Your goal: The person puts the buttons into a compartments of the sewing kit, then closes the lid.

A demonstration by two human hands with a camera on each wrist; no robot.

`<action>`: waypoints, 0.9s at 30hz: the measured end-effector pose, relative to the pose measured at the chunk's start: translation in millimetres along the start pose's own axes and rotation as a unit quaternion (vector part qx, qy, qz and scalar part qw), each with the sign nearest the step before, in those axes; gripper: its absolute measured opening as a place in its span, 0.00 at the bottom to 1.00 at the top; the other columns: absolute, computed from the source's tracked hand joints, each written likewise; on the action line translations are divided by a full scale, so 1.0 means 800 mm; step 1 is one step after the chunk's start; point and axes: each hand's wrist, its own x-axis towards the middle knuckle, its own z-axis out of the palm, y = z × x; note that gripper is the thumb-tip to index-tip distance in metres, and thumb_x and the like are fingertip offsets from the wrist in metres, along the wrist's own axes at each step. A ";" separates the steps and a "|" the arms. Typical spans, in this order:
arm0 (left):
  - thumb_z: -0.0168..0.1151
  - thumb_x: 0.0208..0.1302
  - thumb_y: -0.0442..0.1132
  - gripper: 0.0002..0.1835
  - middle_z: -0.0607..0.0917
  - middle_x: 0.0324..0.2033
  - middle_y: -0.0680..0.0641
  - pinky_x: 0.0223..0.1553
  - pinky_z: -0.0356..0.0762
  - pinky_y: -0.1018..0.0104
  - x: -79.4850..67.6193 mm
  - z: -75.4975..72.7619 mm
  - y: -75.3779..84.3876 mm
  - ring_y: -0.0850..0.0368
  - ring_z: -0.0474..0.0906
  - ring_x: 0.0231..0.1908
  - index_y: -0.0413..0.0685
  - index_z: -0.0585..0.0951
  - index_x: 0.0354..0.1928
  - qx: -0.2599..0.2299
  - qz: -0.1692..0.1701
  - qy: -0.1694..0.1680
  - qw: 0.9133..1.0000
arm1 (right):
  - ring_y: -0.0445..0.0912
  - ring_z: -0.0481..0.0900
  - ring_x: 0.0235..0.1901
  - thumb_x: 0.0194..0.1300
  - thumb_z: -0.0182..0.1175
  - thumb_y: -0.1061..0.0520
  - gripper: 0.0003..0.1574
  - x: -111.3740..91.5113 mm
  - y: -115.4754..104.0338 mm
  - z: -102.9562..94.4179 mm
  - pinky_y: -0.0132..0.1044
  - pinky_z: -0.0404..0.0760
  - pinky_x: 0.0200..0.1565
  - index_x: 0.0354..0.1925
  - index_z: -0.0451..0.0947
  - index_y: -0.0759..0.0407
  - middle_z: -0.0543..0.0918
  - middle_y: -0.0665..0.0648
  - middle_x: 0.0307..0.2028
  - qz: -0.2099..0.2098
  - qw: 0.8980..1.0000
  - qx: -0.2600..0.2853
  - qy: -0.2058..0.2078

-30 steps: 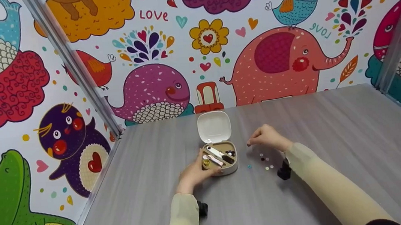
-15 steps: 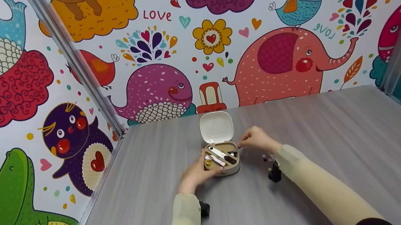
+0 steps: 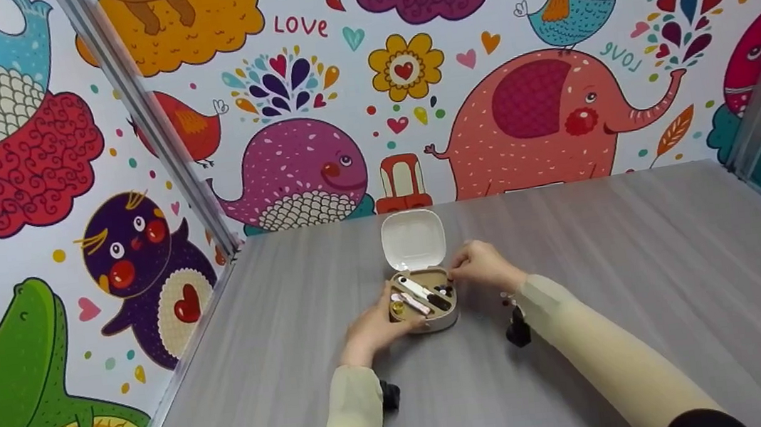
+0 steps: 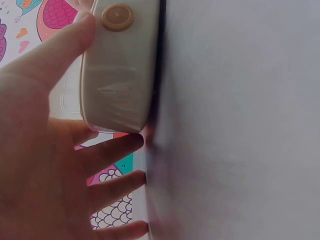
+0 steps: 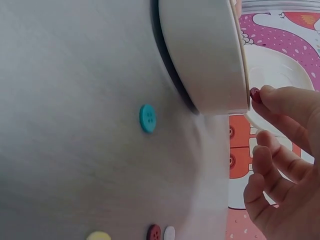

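Note:
A small white sewing box (image 3: 444, 322) stands with its lid (image 3: 413, 240) raised at the back. Inside its tan compartments lie a white-and-black tool (image 3: 422, 292), dark buttons (image 3: 444, 290) and a gold-coloured round item (image 3: 398, 307). My left hand (image 3: 371, 329) grips the box at its left front corner, thumb along the front; the left wrist view shows a round tan catch (image 4: 118, 17) near the thumb. My right hand (image 3: 487, 266) pinches a dark red button (image 5: 255, 95) between thumb and index finger at the box's right rim. Its other fingers are loosely bent.
On the grey table, right of the box, lie a teal button (image 5: 147, 118), another dark red button (image 5: 154, 232), a white button (image 5: 169, 233) and a pale yellow button (image 5: 99, 235). A patterned wall (image 3: 303, 165) rises behind the table, with metal posts at its corners.
My right hand has moved left with the dark red button, from above the table to the box's right rim. The left hand keeps its grip on the box.

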 end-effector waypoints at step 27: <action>0.65 0.53 0.68 0.57 0.70 0.64 0.34 0.55 0.68 0.42 0.001 0.001 0.000 0.37 0.71 0.59 0.47 0.51 0.76 0.026 -0.014 0.001 1.000 | 0.48 0.77 0.36 0.54 0.70 0.59 0.03 0.004 -0.009 0.010 0.43 0.77 0.37 0.26 0.88 0.57 0.80 0.52 0.35 -0.009 0.995 -0.100 -0.017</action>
